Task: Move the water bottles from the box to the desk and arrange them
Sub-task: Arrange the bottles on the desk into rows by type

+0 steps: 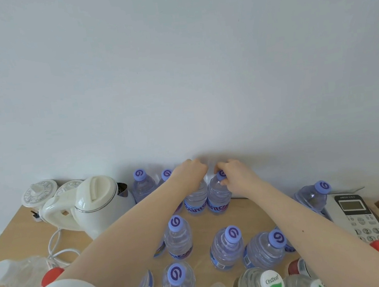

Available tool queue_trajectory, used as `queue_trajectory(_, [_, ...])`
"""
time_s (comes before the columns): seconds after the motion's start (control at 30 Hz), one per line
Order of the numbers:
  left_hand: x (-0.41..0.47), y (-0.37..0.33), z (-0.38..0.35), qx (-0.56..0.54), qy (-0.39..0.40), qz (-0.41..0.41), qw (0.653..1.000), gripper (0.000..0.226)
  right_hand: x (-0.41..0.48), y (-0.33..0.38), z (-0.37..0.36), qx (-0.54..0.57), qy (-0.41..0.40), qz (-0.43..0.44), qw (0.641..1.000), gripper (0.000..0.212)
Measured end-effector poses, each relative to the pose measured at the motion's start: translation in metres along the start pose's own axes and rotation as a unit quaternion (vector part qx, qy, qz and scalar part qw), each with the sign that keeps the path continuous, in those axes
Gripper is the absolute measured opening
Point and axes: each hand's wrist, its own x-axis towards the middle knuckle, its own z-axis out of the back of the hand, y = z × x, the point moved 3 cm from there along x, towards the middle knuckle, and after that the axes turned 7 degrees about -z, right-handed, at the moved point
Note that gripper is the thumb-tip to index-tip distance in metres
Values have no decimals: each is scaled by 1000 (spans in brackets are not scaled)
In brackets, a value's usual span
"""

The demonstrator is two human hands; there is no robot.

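Pale wall (176, 63), wooden desk (18, 231) crowded with bottles (178, 237). At the wall two are held touching, axes vertical: left bottle (196, 197) gripped at its top by the left hand (191, 173), right bottle (219, 195) pinched at its top by the right hand (234, 175). Bare desk lies rightward.

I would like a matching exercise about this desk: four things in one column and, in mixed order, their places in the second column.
1 kettle
2 telephone
3 Cestbon bottle
4 right hand

a grips a purple-capped bottle at the back of the desk
b right side of the desk
c left side of the desk
d near edge, green and white cap

Pairs: 1-c, 2-b, 3-d, 4-a
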Motion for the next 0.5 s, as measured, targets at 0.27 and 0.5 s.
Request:
queue_trajectory(0.27, [-2, 1, 5, 46, 14, -41, 998, 21, 3, 1, -3, 8, -6, 4, 1000, 29])
queue_trajectory(0.5, [-6, -2, 2, 40, -4, -33, 999, 26, 2, -4, -4, 7, -5, -12, 1000, 26])
